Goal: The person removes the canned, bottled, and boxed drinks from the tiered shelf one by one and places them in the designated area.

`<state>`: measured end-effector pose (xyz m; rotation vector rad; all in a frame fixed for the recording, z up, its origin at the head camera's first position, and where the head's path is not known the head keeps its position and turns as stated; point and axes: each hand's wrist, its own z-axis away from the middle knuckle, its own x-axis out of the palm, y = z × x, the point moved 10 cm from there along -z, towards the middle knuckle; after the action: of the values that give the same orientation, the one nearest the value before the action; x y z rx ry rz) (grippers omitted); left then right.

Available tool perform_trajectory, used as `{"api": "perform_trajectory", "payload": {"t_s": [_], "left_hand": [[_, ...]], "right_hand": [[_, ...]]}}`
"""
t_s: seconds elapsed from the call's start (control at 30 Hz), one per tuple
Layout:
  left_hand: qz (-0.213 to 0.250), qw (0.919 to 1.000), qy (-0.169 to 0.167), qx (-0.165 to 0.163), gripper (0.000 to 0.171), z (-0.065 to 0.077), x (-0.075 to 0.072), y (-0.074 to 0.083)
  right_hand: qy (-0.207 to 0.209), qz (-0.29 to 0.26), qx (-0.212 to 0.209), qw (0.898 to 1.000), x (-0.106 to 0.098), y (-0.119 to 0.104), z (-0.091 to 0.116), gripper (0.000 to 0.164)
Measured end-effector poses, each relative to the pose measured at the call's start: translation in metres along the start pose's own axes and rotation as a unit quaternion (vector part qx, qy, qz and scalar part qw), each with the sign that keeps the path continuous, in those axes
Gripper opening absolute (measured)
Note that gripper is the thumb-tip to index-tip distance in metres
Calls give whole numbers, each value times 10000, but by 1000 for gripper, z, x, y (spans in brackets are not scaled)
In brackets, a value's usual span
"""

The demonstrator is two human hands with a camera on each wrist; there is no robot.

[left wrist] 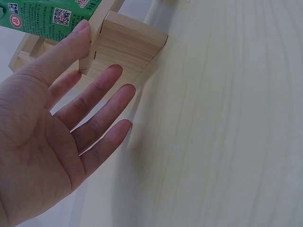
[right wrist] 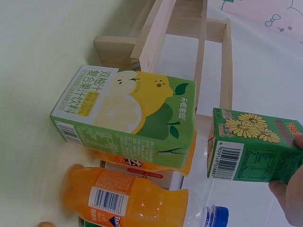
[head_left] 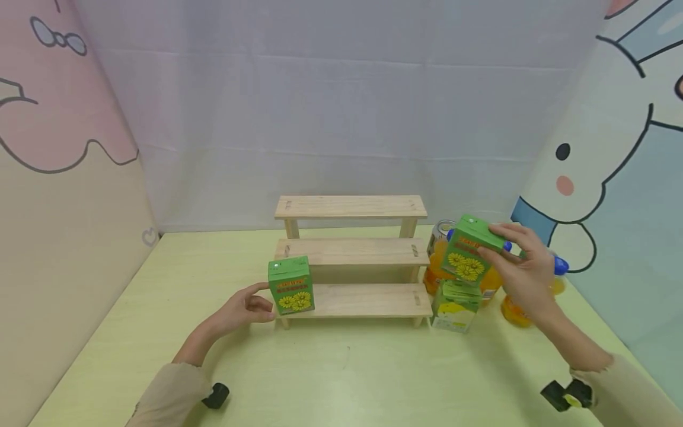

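Note:
A green drink carton with yellow flowers (head_left: 291, 290) stands upright on the left end of the lowest step of a wooden rack (head_left: 368, 299). Beside its left face is my left hand (head_left: 240, 311), its fingers spread and loosely extended; in the left wrist view the thumb (left wrist: 71, 45) lies close to the carton, and I cannot tell whether it touches. My right hand (head_left: 525, 270) pinches a second flower carton (head_left: 469, 252) in the air, right of the rack. Below that one stands a light-green fruit juice carton (right wrist: 128, 111) on the table.
Orange soda bottles with blue caps (right wrist: 142, 201) stand behind and right of the juice carton, partly hidden. A silver can (head_left: 444, 228) is at the rack's right. The rack's upper step (head_left: 352, 206) and middle step (head_left: 352, 251) rise behind. Printed curtains (head_left: 341, 112) enclose the table.

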<state>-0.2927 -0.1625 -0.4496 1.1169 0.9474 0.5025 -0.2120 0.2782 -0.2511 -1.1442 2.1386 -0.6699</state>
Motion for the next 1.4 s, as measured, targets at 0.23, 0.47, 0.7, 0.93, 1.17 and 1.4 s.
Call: {"api": "perform_trajectory", "payload": {"t_s": [0.23, 0.47, 0.7, 0.93, 1.17, 1.4], "left_hand": [[3, 10000, 13, -55, 78, 1, 0, 2], [25, 10000, 36, -26, 77, 1, 0, 2], [40, 10000, 38, -12, 76, 1, 0, 2], [-11, 10000, 32, -18, 76, 1, 0, 0], [-23, 10000, 19, -20, 77, 0, 1, -1], [83, 10000, 18, 35, 77, 0, 0, 0]], "right_hand": [[323, 312, 233, 9987, -21, 7, 4, 39], [461, 550, 463, 9963, -34, 15, 13, 39], [581, 728, 829, 9922, -45, 24, 21, 38], [684, 737, 822, 9915, -51, 27, 28, 38], [816, 784, 655, 9914, -58, 24, 34, 37], [889, 838, 647, 9904, -64, 24, 38, 40]]}}
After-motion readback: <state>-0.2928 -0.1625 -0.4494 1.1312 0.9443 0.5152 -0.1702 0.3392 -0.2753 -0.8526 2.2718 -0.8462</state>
